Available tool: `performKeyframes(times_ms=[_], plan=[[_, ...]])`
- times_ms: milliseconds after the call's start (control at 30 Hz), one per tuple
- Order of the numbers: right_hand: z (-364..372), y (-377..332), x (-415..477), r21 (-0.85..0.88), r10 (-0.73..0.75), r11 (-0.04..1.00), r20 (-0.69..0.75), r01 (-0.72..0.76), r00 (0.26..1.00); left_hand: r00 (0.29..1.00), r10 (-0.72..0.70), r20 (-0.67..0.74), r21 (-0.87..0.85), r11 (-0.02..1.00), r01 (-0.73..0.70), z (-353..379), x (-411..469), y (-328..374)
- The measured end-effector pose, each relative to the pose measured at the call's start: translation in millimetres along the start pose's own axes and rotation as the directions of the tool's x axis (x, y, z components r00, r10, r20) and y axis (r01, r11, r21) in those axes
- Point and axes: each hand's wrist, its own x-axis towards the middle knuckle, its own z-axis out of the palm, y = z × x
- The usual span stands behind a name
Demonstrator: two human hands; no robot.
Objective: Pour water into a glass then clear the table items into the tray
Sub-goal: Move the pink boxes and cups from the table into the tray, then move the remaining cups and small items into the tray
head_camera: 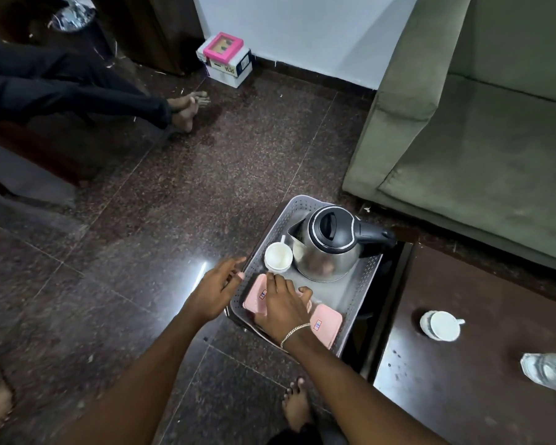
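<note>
A grey perforated tray [365, 281] sits beside the dark table [482, 364]. In it stand a steel kettle [326, 248] with a black lid and handle, a white cup [278, 256], and pink flat items [326, 326]. My right hand [284, 305] lies flat on one pink item [256, 295] inside the tray, fingertips close to the cup. My left hand [219, 285] hovers open just outside the tray's left rim. On the table lie a second white cup [442, 326] and a clear water bottle [549, 372] at the right edge.
A green sofa [482, 139] fills the upper right. Another person's legs and feet [183, 109] stretch across the dark floor at the upper left. A pink and white box [227, 61] stands by the wall. My own foot [297, 406] is below the tray.
</note>
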Motion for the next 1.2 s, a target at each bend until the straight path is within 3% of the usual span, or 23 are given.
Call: performKeyframes(times_ms=[200, 300, 400, 567, 767, 933, 1067, 1200], plan=[[-23.2, 11.1, -14.4, 0.059, -0.083, 0.995, -0.044, 0.085, 0.996, 0.966, 0.13, -0.224, 0.3, 0.952, -0.058, 2.9, -5.8, 30.9], [-40.1, 33.3, -44.7, 0.065, -0.114, 0.99, -0.159, 0.126, 0.981, 0.917, 0.297, -0.266, 0.45, 0.88, -0.155, 15.8, -6.0, 64.1], [-54.8, 75.0, -88.4, 0.094, -0.076, 0.99, -0.24, 0.101, 0.968, 0.914, 0.351, -0.205, 0.433, 0.87, -0.237, 47.5, -4.5, 107.6], [-70.3, 182.7, -170.6, 0.156, 0.16, 0.98, -0.241, -0.125, 0.957, 0.927, 0.372, -0.049, 0.303, 0.89, -0.341, 142.3, -6.9, 193.5], [-65.2, 330.0, -267.8, 0.221, 0.395, 0.91, -0.208, -0.351, 0.895, 0.946, 0.235, 0.221, 0.191, 0.941, -0.278, 274.9, -4.1, 260.4], [-47.5, 427.1, -326.0, 0.29, 0.553, 0.826, -0.255, -0.483, 0.793, 0.962, 0.013, 0.272, 0.244, 0.966, -0.082, 348.5, -2.4, 267.4], [-41.3, 503.4, -372.1, 0.256, 0.692, 0.721, -0.325, -0.644, 0.645, 0.97, 0.002, 0.242, 0.272, 0.96, -0.07, 389.6, -1.5, 271.0], [-40.3, 550.9, -397.3, 0.266, 0.876, 0.483, -0.146, -0.834, 0.46, 0.984, 0.012, 0.176, 0.313, 0.947, -0.068, 407.8, 0.6, 277.4]])
